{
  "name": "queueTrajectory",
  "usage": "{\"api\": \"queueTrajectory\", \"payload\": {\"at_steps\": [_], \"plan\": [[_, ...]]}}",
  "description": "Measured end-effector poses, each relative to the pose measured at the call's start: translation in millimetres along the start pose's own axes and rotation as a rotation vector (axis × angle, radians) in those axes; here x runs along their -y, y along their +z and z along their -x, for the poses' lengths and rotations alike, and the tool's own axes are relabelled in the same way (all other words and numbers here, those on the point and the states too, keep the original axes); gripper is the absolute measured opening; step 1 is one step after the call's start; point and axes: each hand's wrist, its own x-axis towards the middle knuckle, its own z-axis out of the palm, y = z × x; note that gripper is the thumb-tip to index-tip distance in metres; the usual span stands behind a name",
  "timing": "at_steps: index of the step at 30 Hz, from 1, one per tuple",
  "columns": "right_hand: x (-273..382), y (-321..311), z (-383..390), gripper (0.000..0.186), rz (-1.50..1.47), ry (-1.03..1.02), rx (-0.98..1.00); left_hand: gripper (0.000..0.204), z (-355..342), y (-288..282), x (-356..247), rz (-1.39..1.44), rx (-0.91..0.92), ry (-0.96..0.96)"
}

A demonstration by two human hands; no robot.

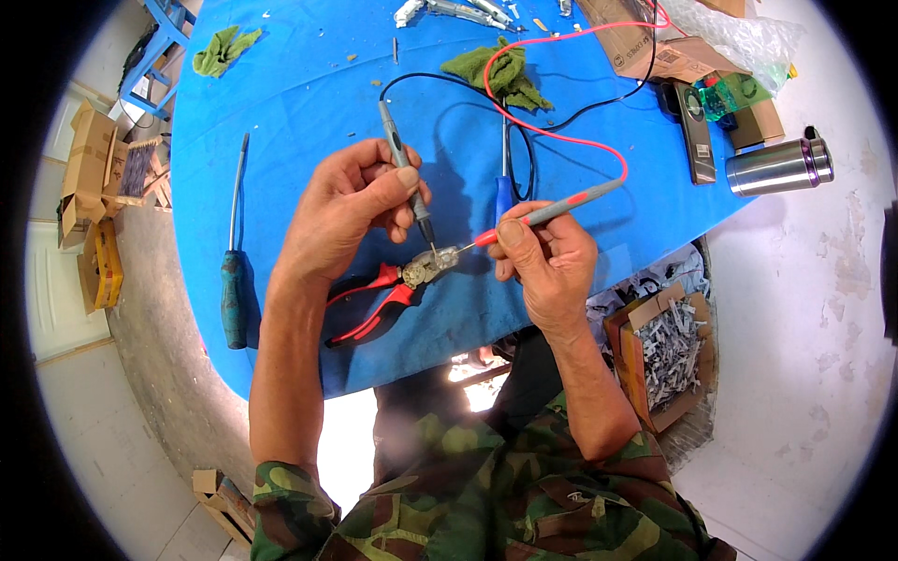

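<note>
My left hand pinches a grey and black test probe, its tip pointing down onto the jaws of a pair of pliers. The pliers lie on the blue cloth with their red and black handles toward me. From the other side, my right hand grips a red and grey test probe whose thin tip reaches the end of the jaws. Whether either tip truly touches the metal is too small to tell. Just beyond my right hand lies a blue-handled screwdriver, its shaft under a green rag.
A teal-handled screwdriver lies at the left of the cloth. Black and red leads loop toward a cardboard box at far right. Beside it stand a flat dark box and a steel flask. A carton of metal pieces sits below the table.
</note>
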Motion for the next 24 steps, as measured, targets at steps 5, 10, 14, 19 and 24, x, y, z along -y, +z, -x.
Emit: {"api": "queueTrajectory", "payload": {"at_steps": [5, 10, 14, 19, 24], "plan": [[-0.2, -0.5, 0.3, 0.015, 0.008, -0.007, 0.002, 0.023, -0.4, 0.6, 0.0, -0.001, 0.002, 0.001], [0.4, -0.5, -0.1, 0.016, 0.017, -0.01, 0.002, 0.023, 0.3, 1.0, -0.8, -0.003, -0.002, 0.002], [-0.3, -0.8, -0.2, 0.016, 0.012, -0.009, 0.002, 0.023, -0.2, 0.2, 0.2, -0.001, 0.003, 0.006], [0.1, -0.6, -0.2, 0.016, 0.011, -0.003, 0.001, 0.023, -0.1, 0.4, -0.2, -0.003, 0.003, 0.001], [0.4, -0.9, -0.3, 0.015, 0.018, -0.009, 0.004, 0.023, -0.9, -0.1, -0.1, -0.01, 0.001, -0.004]]}}
